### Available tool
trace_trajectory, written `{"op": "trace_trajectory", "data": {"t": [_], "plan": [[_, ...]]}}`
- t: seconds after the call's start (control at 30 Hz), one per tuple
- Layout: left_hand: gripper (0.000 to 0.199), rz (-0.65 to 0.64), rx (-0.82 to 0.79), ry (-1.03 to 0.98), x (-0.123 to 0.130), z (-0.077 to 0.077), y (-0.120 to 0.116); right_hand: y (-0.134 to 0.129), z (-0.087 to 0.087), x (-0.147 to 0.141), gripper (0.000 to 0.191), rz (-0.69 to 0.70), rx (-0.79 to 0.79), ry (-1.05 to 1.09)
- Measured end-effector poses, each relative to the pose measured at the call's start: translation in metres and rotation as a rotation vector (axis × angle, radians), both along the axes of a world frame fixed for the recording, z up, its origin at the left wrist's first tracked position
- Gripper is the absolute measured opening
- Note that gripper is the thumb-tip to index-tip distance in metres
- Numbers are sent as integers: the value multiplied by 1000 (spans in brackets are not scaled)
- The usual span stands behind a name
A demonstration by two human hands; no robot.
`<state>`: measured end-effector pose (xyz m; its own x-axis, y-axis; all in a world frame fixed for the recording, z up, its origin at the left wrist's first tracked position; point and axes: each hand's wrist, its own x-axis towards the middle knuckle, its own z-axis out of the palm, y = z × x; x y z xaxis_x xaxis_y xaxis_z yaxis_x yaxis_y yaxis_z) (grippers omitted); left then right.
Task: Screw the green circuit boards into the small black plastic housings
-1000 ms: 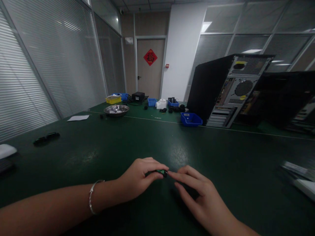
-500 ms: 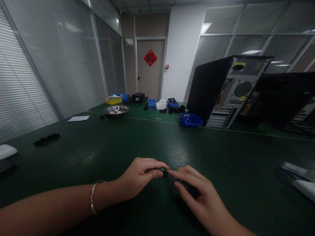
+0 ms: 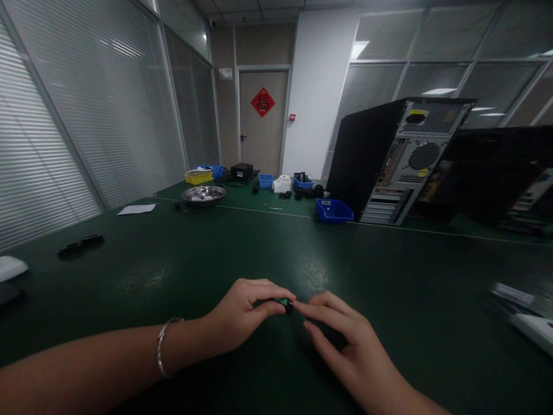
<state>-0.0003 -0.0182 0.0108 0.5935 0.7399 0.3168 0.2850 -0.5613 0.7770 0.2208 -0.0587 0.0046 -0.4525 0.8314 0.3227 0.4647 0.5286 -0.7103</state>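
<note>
Near the front middle of the dark green table, my left hand (image 3: pixel 242 314) pinches a small green and black part (image 3: pixel 286 304) between thumb and fingers. A bracelet (image 3: pixel 161 347) circles that wrist. My right hand (image 3: pixel 352 334) is just to the right, its index fingertip against or very close to the right end of the part. Its thumb stands apart from the index finger, and I see nothing between them. The details of the small part are too fine to make out.
A blue bin (image 3: pixel 334 211) stands ahead, beside a black computer tower (image 3: pixel 367 158). Further back left are a metal bowl (image 3: pixel 203 195) and a yellow tray (image 3: pixel 199 177). Dark green parts (image 3: pixel 80 246) lie at the left, a white device (image 3: pixel 533 331) at the right.
The right index fingertip has moved slightly left, towards the end of the part. A small shiny bit seen by that fingertip before no longer shows. The left hand keeps its grip.
</note>
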Motion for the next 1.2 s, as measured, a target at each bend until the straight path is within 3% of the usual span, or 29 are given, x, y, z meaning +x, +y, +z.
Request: {"op": "trace_trajectory", "data": {"t": [0.37, 0.5, 0.6, 0.7, 0.83, 1.03, 1.2], "plan": [[24, 29, -144, -47, -2, -4, 6, 1, 1, 1, 34, -12, -22, 56], [27, 167, -105, -24, -17, -1, 32, 1, 3, 1, 33, -43, -51, 69], [28, 323, -46, 110, -36, 0, 59, 0, 4, 1, 33, -43, -76, 69], [30, 354, -45, 169, -49, -2, 76, -1, 5, 2, 32, -34, -87, 65], [28, 196, -51, 222, -44, -2, 70, -1, 5, 3, 32, -39, -86, 57], [25, -330, 78, 341, -12, 14, 16, 3, 4, 2, 29, -46, -59, 75], [23, -426, 190, 418, 1, 22, -10, 4, 1, 0, 28, -37, -52, 121]]}}
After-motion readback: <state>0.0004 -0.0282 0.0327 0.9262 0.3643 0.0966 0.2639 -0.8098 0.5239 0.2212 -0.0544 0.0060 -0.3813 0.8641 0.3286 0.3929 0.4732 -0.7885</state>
